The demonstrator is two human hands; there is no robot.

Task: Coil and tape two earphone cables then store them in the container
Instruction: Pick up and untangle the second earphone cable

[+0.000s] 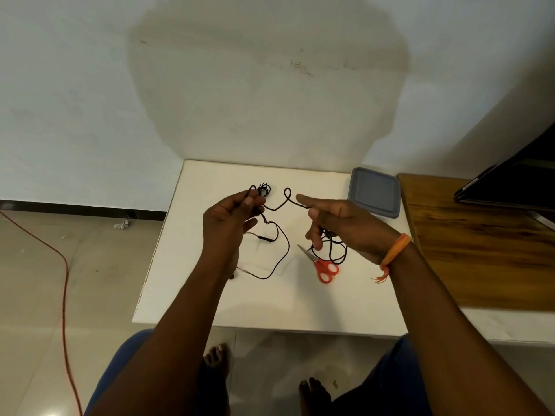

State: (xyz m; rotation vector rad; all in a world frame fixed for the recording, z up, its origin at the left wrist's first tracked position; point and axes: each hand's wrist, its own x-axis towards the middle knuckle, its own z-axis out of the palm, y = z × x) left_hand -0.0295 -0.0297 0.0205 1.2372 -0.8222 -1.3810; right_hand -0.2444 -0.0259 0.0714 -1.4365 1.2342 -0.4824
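Two hands: left grip (232, 216) pinches one black cable (280, 235); right grip (339, 220) loosely open.

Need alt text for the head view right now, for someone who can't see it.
Over a white table, the left hand pinches a partly coiled black earphone cable that runs to the right hand. Orange scissors lie near a second cable; a lidded grey container sits behind.
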